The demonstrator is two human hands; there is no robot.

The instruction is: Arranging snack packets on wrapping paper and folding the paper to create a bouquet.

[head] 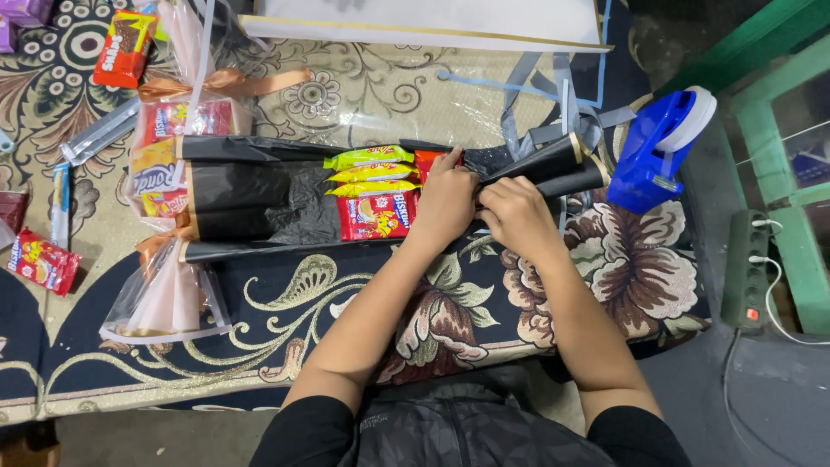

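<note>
In the head view, a snack bouquet (363, 195) is laid lengthwise across a patterned cloth (346, 294), just above the middle of the frame. Its black wrapping paper (251, 195) is gathered to a narrow neck at about 3 o'clock from the packets. The left hand (445, 203) is closed on that neck beside the red biscuit packet (376, 216), and the right hand (514, 212) is pinched on the paper just beside it, touching the left; whether tape or ribbon is held between the fingers cannot be told, since they are curled under. Yellow snack sticks (372, 173) lie above the red packet.

The bundle is judged light and soft: thin crinkly film and paper that creases easily, with loose packets that could slide out. It is best gripped at the gathered neck, or supported under the rolled black stems (553, 169) at 2 o'clock. A blue tape dispenser (657, 147) stands at 3 o'clock, near the stems. A finished bouquet with an orange ribbon (186, 156) lies at 9 o'clock.
</note>
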